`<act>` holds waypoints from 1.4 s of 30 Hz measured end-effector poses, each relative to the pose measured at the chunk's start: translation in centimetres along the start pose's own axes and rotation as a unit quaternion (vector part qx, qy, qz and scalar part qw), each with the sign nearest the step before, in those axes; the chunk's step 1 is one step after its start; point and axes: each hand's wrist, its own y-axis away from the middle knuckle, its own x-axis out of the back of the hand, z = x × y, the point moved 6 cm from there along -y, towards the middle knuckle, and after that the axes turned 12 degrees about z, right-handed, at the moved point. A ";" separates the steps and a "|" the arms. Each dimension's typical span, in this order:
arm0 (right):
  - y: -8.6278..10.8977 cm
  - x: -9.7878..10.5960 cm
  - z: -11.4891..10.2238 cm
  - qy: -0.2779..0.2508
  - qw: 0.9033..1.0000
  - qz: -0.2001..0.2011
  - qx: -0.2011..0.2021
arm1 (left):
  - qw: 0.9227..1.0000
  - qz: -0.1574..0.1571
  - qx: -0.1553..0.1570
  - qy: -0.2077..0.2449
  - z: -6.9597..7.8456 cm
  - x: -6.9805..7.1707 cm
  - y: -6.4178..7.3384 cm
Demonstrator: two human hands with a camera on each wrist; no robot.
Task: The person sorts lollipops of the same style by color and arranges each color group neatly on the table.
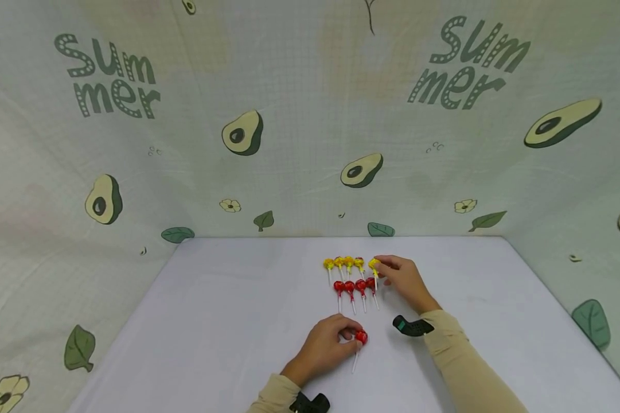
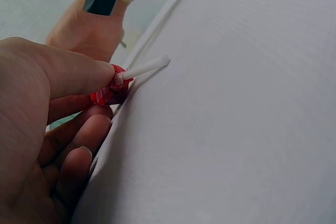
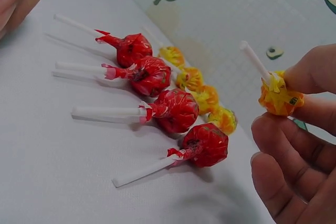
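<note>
My left hand (image 1: pixel 326 345) pinches a red lollipop (image 1: pixel 361 337) by its wrapped head, close over the near part of the table; its white stick (image 2: pixel 147 68) points away from the fingers. Farther back, my right hand (image 1: pixel 404 281) pinches a yellow lollipop (image 3: pixel 281 95) by the head between thumb and fingers. That one is at the right end of a row of yellow lollipops (image 1: pixel 349 262). In front of this row lie several red lollipops (image 3: pixel 176 109) side by side, with their sticks toward me.
The lollipops lie on a white table (image 1: pixel 227 321). Behind it hangs a pale cloth (image 1: pixel 299 74) printed with avocados, leaves and lettering. Each wrist bears a black camera mount (image 1: pixel 413 326) below the beige sleeve (image 1: pixel 464 361).
</note>
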 end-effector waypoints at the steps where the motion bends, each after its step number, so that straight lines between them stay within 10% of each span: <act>1: 0.0 0.0 0.0 0.001 1.000 -0.001 0.000 | 1.000 -0.001 0.002 0.002 0.0 0.0 0.0; 42: -3.8 -1.7 1.9 0.046 0.998 0.002 -0.049 | 1.000 -0.003 0.005 -0.001 -0.2 -0.2 0.0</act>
